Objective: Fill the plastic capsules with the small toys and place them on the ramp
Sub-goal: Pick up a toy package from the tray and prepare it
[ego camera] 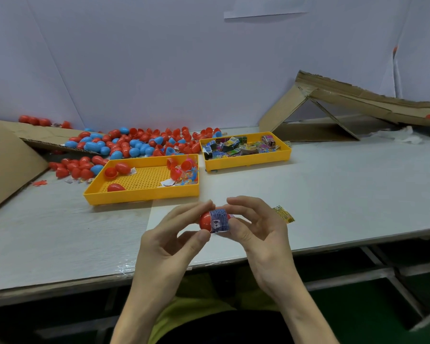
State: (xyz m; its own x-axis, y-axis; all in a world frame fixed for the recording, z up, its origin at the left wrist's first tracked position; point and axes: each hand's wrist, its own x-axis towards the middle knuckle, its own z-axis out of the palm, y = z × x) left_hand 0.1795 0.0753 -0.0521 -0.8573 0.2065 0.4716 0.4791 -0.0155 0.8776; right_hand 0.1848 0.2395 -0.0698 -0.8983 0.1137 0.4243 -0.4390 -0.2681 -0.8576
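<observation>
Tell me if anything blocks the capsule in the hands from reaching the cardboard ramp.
Nothing visible does. Only the low yellow tray of packets lies near the line from capsule to ramp, and it could likely be passed over.

two yellow trays [139, 196], one ramp [353, 95], one labelled capsule [205, 220], two hands [169, 244]

A capsule [212, 220] sits between the left hand [174, 234] and the right hand [256, 227], gripped by both over the table [345, 189]. A single packet [284, 214] lies just right of the right hand. Beyond the left hand stands the near tray [139, 196]. Beyond the right hand is the far tray [246, 163], which holds toy packets [238, 145]. A heap of capsules [134, 142] lies behind both trays. The ramp [353, 91] stands far right.
</observation>
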